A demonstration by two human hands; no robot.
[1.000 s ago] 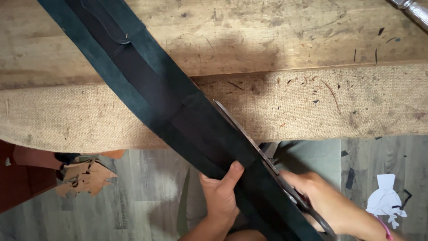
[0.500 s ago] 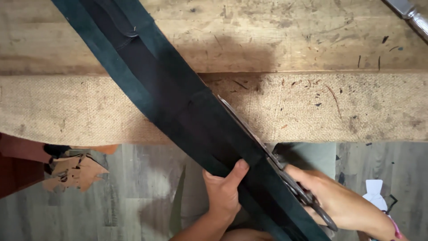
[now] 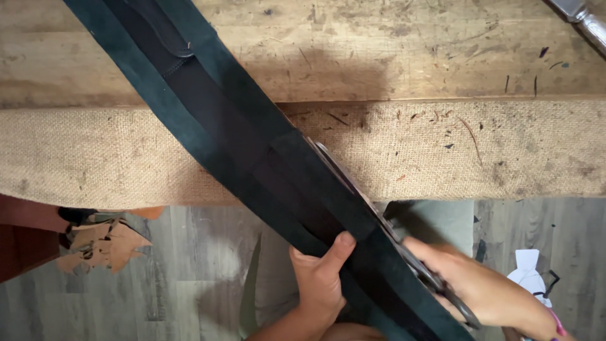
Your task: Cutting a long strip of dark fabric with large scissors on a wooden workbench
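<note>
A long strip of dark teal suede-like material (image 3: 208, 120) with a black band down its middle runs diagonally from the top left of the wooden bench down off its front edge. My left hand (image 3: 322, 281) grips the strip's lower part from beneath, thumb on top. My right hand (image 3: 486, 293) holds a pair of large metal scissors (image 3: 372, 205) by the handles. The blades lie along the strip's right edge, pointing up and left over the burlap.
The wooden bench top (image 3: 391, 50) has a burlap-covered front edge (image 3: 505, 151). A metal tool tip (image 3: 584, 19) shows at the top right. On the grey floor lie brown leather scraps (image 3: 104, 243) at left and white paper pieces (image 3: 530, 271) at right.
The view has shifted slightly, so strip and bench sit a little lower left. My hands keep their grips; the scissors stay along the strip's right edge.
</note>
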